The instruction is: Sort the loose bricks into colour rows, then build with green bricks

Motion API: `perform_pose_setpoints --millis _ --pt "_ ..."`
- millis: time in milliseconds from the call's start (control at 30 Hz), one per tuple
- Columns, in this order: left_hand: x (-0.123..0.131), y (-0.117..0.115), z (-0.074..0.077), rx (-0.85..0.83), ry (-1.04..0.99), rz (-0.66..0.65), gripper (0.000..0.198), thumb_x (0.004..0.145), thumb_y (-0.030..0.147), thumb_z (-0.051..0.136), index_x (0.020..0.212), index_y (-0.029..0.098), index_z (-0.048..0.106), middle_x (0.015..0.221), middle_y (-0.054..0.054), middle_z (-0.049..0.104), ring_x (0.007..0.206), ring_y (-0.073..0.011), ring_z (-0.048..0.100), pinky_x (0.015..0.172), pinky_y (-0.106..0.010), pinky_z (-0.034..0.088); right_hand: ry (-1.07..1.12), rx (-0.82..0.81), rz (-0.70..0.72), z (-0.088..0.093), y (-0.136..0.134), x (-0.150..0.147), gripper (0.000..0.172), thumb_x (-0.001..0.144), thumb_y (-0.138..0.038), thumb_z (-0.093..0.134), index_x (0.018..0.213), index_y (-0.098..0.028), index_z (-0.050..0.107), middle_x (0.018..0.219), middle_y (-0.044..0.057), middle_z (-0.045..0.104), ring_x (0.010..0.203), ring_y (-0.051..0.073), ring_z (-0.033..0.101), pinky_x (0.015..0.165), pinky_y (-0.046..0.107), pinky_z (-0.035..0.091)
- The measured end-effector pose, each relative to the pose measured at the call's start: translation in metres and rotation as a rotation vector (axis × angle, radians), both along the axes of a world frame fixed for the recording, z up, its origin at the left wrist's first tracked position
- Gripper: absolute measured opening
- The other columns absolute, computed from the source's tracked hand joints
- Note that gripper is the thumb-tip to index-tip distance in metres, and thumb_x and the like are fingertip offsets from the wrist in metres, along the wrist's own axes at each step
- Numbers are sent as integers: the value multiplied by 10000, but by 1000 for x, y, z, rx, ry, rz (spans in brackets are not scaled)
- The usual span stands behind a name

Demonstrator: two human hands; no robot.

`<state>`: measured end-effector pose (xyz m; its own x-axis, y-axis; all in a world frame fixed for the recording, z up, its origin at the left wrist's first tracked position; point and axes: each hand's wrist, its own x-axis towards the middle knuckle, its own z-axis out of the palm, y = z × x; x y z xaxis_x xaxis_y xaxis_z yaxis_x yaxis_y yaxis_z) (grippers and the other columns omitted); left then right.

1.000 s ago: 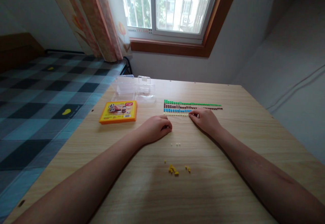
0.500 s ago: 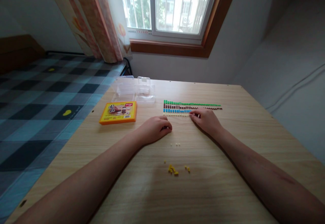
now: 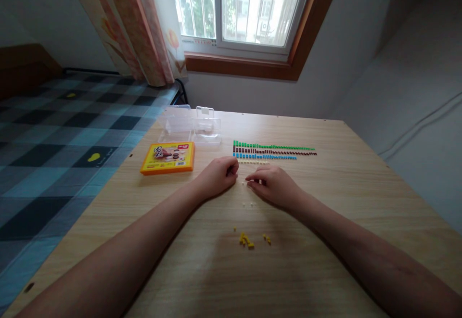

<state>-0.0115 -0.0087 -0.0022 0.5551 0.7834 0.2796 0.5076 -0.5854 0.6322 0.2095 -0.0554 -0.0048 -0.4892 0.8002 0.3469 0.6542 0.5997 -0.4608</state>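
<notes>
My left hand (image 3: 221, 176) rests on the table with its fingers curled closed; whatever it may hold is hidden. Facing it, my right hand (image 3: 273, 185) has thumb and forefinger slightly apart, their tips just beside a tiny cream brick (image 3: 243, 183) lying between both hands. Beyond the hands runs a row of cream bricks (image 3: 254, 162), partly covered by my left hand. Behind it lie rows of blue bricks (image 3: 265, 157), brown bricks (image 3: 267, 151) and green bricks (image 3: 267, 146). A few loose cream bricks (image 3: 251, 204) are on the near side.
Closer to me sits a small pile of yellow bricks (image 3: 245, 240), with a few strays around it. An orange-yellow box (image 3: 168, 158) lies at the left, with open clear plastic cases (image 3: 206, 133) behind. A checked bed (image 3: 54, 149) adjoins the table's left edge.
My right hand has moved left and nearer, from the cream row's end to beside my left hand. The left hand has shifted slightly left. A cream brick now shows between them.
</notes>
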Motion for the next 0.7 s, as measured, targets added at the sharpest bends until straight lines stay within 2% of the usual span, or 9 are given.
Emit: perform_pose_setpoints --millis 133,400,467,567,700 --pt "1 3 -2 -44 -66 35 177 722 87 567 661 193 440 641 46 490 622 -119 435 599 -247 321 -55 25 -37 -5 1 -6 143 921 -242 690 997 -228 811 887 36 771 776 172 670 714 286 467" --pt "1 1 2 -67 -49 59 173 725 133 578 650 197 436 625 45 487 616 -121 426 586 -249 306 -49 34 -53 -6 0 -9 160 939 -215 652 879 -234 799 862 24 757 780 158 671 708 264 453" --pt "0 0 3 -66 -41 54 177 730 143 582 650 197 434 625 44 490 614 -121 429 584 -249 307 -36 54 -88 -3 2 2 162 938 -209 641 891 -229 795 882 29 763 781 159 672 715 266 459" --pt "-1 -1 3 -68 -36 34 179 738 148 579 654 198 429 632 41 504 621 -123 445 591 -248 319 -28 89 -221 -1 13 32 169 932 -204 628 919 -220 796 921 42 776 773 170 675 715 281 468" --pt "-3 -3 4 -75 -30 15 175 744 144 579 665 198 432 649 34 524 634 -126 464 601 -248 332 -45 69 -367 -4 30 69 152 891 -226 654 896 -218 806 867 36 784 741 194 676 729 312 488"
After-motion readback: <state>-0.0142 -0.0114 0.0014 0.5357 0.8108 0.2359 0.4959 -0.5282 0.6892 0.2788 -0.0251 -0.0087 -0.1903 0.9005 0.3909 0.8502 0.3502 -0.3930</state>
